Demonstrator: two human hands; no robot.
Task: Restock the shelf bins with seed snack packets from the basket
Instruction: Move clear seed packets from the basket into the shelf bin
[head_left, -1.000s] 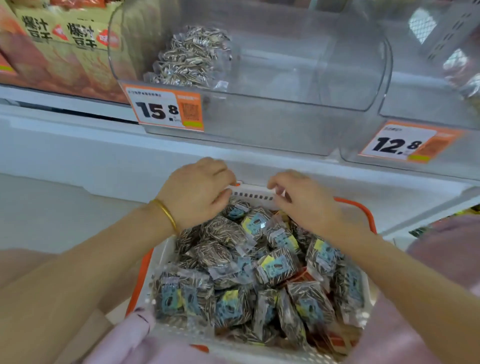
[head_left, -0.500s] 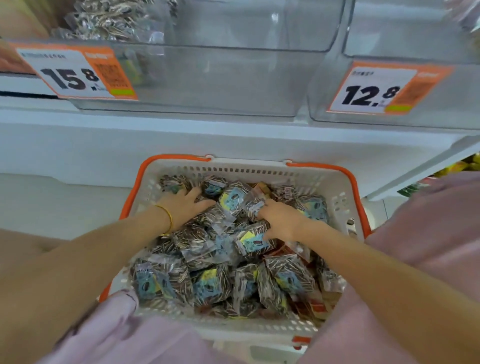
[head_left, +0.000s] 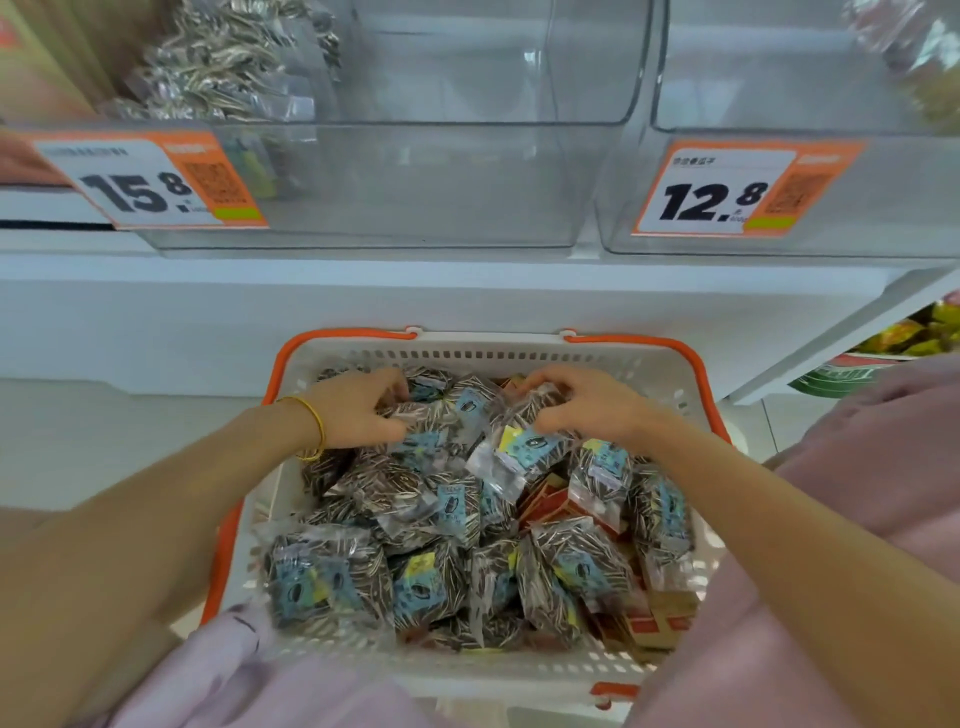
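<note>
- White slotted plastic basket with orange handles (head_left: 519, 356) sits at 6 o'clock, heaped with clear packets of striped seeds (head_left: 441, 519).
- Left hand (head_left: 358, 410) and right hand (head_left: 587, 405) are both at its far end, fingers curled round packets.
- Clear plastic shelf bin (head_left: 415, 182) is at 12 o'clock from the hands. The left hand is right under its middle, so I'd say it's nearer.

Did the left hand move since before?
Yes. The left hand came back from the far rim of the basket, down inside, and now grips seed packets.
</note>
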